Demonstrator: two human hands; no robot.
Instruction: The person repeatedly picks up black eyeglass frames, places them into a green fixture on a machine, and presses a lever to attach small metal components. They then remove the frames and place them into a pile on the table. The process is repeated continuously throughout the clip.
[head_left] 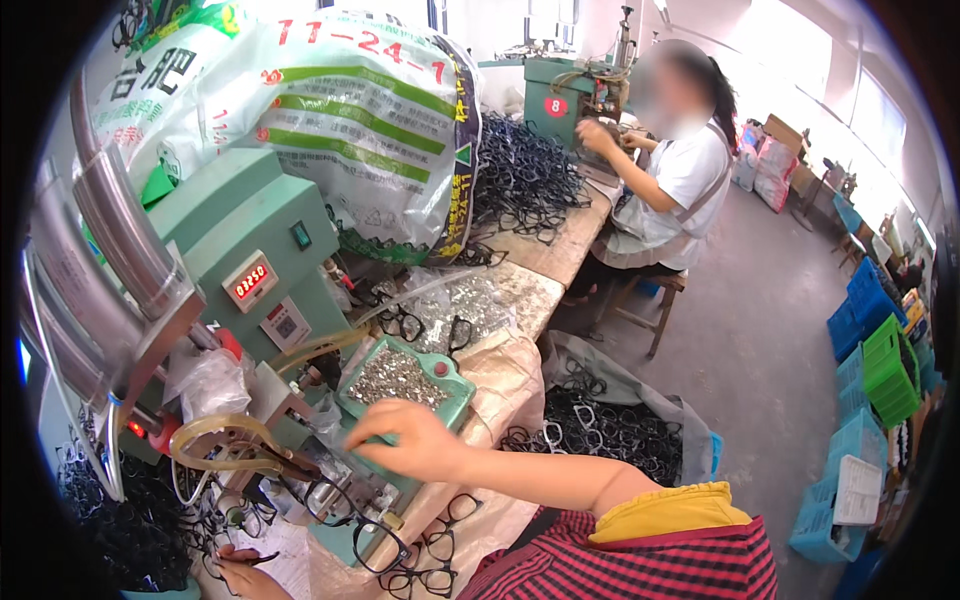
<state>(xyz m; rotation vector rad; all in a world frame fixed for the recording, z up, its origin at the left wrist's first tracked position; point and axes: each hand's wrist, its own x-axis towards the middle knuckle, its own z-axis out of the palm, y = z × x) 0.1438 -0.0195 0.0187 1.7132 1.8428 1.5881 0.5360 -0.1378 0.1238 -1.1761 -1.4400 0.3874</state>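
My right hand (pixel 405 440) hovers at the near edge of a green tray (pixel 458 388) heaped with small shiny metal pieces (pixel 395 378). Its fingers are curled into a pinch; whatever is between them is too small to make out. At the lower left, my left hand (pixel 245 575) grips a dark eyeglass frame (pixel 262 558), partly hidden by the fingers. Between the hands, a black eyeglass frame (pixel 382 548) rests by the work spot of a green press machine (pixel 255 215). More black frames (pixel 437 580) lie on the bench below my right forearm.
A large white printed sack (pixel 370 130) stands behind the machine. Black frames fill a lined container (pixel 620 440) right of the bench and a heap (pixel 110 520) at far left. A co-worker (pixel 680 170) sits at another green machine (pixel 560 95). Crates (pixel 888 370) line the right side.
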